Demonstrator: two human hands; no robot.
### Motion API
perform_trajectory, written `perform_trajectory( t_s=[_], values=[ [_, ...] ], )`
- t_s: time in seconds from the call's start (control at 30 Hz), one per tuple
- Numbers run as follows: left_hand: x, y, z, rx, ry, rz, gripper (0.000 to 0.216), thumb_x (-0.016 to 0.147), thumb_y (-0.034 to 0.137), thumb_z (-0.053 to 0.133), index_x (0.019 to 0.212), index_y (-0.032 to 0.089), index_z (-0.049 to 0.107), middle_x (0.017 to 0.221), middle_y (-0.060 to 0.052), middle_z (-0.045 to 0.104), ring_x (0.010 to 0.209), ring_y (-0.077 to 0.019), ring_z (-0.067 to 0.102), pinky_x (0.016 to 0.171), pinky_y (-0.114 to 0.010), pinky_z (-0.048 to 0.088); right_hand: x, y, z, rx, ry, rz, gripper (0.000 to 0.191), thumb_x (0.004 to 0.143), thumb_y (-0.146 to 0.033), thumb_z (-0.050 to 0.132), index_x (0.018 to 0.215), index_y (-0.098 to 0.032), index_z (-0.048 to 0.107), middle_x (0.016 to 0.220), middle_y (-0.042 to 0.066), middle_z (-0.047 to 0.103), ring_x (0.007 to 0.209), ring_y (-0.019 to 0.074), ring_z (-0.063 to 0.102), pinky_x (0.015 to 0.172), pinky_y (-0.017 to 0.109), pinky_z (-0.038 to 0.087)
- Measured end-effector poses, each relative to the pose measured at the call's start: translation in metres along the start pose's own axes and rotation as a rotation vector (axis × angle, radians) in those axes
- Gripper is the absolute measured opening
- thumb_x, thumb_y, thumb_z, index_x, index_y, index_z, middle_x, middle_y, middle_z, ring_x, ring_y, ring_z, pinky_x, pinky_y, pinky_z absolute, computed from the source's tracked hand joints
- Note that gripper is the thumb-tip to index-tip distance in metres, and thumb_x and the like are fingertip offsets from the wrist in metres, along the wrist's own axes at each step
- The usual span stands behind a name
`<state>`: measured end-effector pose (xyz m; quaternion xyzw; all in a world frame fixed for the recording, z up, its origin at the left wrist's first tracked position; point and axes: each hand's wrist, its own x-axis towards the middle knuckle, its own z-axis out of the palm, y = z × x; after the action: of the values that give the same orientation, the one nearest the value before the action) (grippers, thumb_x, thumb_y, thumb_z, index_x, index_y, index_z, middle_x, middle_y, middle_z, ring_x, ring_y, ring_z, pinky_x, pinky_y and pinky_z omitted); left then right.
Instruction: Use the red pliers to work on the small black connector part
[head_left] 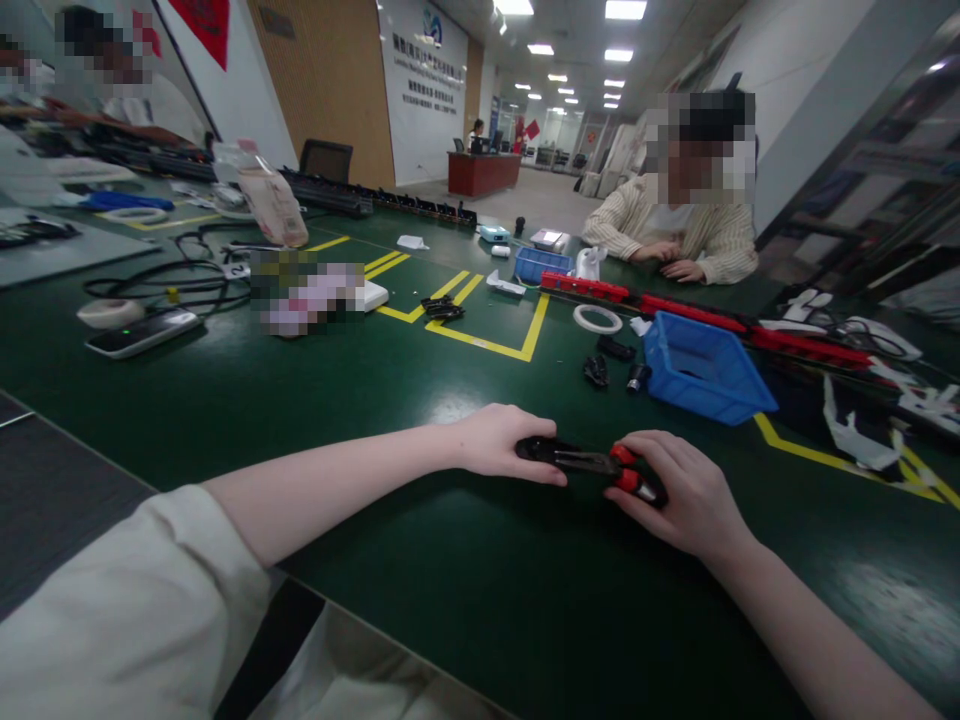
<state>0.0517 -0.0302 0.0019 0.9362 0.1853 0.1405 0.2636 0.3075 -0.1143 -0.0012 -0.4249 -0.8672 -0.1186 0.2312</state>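
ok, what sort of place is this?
Probably a light assembly area in an office: a green table with yellow lines, a blue bin near small black parts, and a red desk behind.

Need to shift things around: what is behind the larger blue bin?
A long red strip, and farther back a person. The bin covers the table right behind it.

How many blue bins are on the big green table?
2. The bigger blue bin sits just beyond the right hand; the smaller blue bin is farther back, left of the bigger one. Others could be hidden behind the clutter.
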Motion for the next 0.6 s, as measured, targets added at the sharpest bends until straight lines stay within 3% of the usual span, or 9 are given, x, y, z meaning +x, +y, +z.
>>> perform_trajectory(
  t_s=[0.6],
  values=[
    [-0.0008,0.0011,-0.0007,0.017,0.002,0.008,0.044,0.083,0.062,0.050,0.083,0.018,0.052,0.069,0.003,0.053,0.061,-0.0115,0.049,0.053,-0.020,0.030,0.0010,-0.0005,-0.0008,0.026,-0.034,0.016,0.033,0.079,-0.042,0.061,0.100,-0.018,0.055,0.089,0.010,0.065,0.080,0.0217,0.062,0.066,0.035,0.052]
  ],
)
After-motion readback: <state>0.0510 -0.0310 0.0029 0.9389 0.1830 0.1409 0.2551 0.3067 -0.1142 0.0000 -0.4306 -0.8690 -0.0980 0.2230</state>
